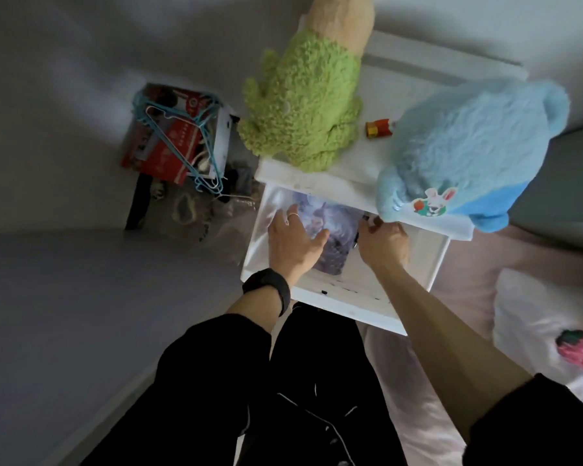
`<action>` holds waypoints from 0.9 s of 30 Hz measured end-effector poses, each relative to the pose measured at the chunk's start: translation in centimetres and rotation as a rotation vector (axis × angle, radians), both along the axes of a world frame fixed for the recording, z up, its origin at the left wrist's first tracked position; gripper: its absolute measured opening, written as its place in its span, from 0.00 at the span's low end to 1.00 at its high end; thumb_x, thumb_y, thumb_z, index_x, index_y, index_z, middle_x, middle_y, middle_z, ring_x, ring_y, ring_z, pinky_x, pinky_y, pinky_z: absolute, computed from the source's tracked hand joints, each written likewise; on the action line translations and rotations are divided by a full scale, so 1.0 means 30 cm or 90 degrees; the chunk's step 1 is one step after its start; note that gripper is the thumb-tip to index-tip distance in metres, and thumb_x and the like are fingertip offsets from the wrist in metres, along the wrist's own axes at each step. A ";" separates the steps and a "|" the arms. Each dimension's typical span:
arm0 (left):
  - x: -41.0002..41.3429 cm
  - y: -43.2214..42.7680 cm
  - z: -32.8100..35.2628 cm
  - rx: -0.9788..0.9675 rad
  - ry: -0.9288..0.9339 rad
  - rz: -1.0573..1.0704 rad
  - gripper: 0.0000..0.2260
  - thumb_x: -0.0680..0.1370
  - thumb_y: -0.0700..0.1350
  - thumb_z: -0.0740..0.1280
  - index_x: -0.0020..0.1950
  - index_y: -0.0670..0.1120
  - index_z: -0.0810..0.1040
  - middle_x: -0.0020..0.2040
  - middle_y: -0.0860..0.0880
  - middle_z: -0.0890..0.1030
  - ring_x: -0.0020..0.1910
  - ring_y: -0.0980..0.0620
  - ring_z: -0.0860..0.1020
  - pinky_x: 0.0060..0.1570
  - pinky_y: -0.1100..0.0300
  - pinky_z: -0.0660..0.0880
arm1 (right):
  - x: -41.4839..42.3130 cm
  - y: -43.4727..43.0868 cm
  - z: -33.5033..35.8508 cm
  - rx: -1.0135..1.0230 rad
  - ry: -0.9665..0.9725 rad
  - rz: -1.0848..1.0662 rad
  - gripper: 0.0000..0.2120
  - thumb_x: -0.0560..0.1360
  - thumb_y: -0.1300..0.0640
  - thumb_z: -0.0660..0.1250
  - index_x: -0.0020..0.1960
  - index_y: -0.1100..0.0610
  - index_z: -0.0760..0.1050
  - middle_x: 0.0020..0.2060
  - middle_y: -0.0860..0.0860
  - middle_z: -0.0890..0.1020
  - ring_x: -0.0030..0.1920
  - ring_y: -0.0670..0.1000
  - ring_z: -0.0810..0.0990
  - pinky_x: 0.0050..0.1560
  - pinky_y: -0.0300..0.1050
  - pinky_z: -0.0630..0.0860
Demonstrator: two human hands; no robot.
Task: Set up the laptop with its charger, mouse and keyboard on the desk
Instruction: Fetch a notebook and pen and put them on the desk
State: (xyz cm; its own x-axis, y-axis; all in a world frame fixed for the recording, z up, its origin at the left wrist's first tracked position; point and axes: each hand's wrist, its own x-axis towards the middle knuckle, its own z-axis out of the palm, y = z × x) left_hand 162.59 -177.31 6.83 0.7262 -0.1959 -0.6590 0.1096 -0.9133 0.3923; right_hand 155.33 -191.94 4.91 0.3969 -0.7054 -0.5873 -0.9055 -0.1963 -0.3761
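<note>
A white drawer [431, 264] of a bedside cabinet stands pulled out below me. Inside lies a flat thing with a purple-blue printed picture [337, 227], under clear glossy wrap. My left hand [295, 242], with a ring and a black wristband, lies spread flat on its left part. My right hand [382, 240] is curled at the picture's right edge, next to a small black thing [356, 238] that I cannot identify. No laptop, charger, mouse or keyboard is in view.
A green plush toy [303, 105] and a blue plush toy [468, 146] sit on the white cabinet top [364, 163], beside a small red and yellow item [379, 128]. Left on the floor: a box with blue hangers [179, 136]. A pink bed [485, 274] is at right.
</note>
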 end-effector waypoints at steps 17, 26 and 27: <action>0.039 -0.057 -0.071 0.026 0.037 0.114 0.34 0.71 0.60 0.72 0.67 0.39 0.67 0.63 0.39 0.71 0.58 0.40 0.74 0.55 0.51 0.74 | -0.120 0.016 0.061 0.188 0.103 -0.175 0.14 0.70 0.50 0.67 0.46 0.61 0.79 0.38 0.54 0.85 0.32 0.53 0.84 0.43 0.52 0.85; 0.030 0.003 0.136 -0.074 0.213 0.212 0.11 0.78 0.53 0.65 0.43 0.47 0.75 0.41 0.46 0.80 0.42 0.43 0.80 0.43 0.54 0.79 | -0.279 0.038 0.302 0.416 -0.025 -0.394 0.06 0.72 0.56 0.71 0.39 0.57 0.80 0.31 0.52 0.76 0.30 0.50 0.71 0.30 0.40 0.74; 0.028 0.012 0.171 -0.080 0.217 0.227 0.10 0.78 0.53 0.65 0.44 0.47 0.76 0.42 0.46 0.81 0.44 0.43 0.81 0.46 0.52 0.81 | -0.293 0.040 0.330 0.419 -0.041 -0.380 0.06 0.72 0.55 0.71 0.38 0.56 0.81 0.30 0.51 0.75 0.29 0.49 0.70 0.30 0.39 0.72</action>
